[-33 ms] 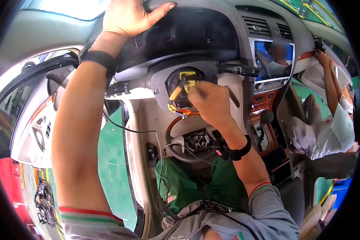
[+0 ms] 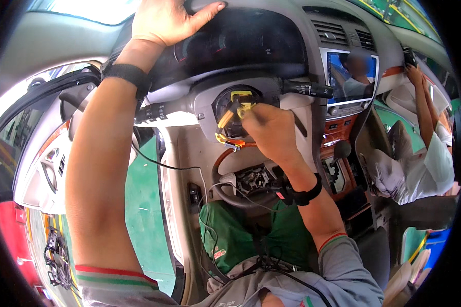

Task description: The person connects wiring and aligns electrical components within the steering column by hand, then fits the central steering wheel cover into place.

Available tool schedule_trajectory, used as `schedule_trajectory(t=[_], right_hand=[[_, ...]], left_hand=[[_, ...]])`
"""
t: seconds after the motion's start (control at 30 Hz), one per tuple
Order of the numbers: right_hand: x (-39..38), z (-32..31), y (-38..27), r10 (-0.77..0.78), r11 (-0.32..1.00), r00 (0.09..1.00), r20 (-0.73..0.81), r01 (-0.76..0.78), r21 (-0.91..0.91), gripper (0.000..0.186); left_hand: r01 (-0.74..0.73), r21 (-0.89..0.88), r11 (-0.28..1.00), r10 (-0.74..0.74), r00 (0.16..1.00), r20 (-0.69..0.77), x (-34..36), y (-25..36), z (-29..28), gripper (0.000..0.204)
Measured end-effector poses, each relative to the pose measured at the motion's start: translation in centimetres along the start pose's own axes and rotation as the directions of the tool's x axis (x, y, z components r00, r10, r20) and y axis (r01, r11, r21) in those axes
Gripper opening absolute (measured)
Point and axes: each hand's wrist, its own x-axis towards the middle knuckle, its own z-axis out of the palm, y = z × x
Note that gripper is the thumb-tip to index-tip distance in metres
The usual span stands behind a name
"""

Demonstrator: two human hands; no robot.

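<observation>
Resting on top of the dashboard above the dark instrument cluster [image 2: 230, 43], my left hand [image 2: 161, 23] is open, with its thumb stretched out to the right. My right hand [image 2: 271, 130] is closed, its curled fingertips at the middle of the bare steering column [image 2: 205, 115]. Against those fingertips sits a yellow connector piece [image 2: 242, 97], and yellow-sleeved wires [image 2: 224, 121] hang down from it on the left. What the fingers hold is hidden and partly blurred. The steering wheel [image 2: 230, 198], off its column, lies over my lap with its hub exposed.
Stalk levers [image 2: 315, 90] stick out either side of the column. Thin cables [image 2: 202, 179] run across my legs. A touchscreen [image 2: 351, 77] and a gear lever [image 2: 341, 149] are to the right. Another person [image 2: 420, 163] works at the passenger side. The driver's door [image 2: 48, 169] stands ajar.
</observation>
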Motion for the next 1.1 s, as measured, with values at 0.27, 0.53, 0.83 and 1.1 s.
schedule_trajectory(t=[0.27,0.53,0.83,1.1], right_hand=[[0.2,0.1,1.4,-0.102,0.995,0.995,0.018,0.101,0.016,0.015],[-0.1,0.5,-0.1,-0.103,0.993,0.992,-0.073,0.099,-0.057,0.018],[-1.1,-1.4,0.4,0.153,0.988,0.987,0.053,-0.154,0.02,0.015],[-1.1,-1.6,0.6,0.053,0.994,0.998,-0.045,-0.049,0.094,0.032]], left_hand=[[-0.04,-0.01,0.999,0.04,0.999,-0.004,0.2,-0.4,0.2,0.049],[-0.056,-0.026,0.998,0.055,0.998,-0.026,0.3,-0.3,0.3,0.049],[-0.024,-0.054,0.998,0.024,1.0,0.006,0.2,-0.3,0.1,0.048],[-0.044,-0.038,0.998,0.044,0.999,-0.013,0.5,0.0,0.0,0.044]])
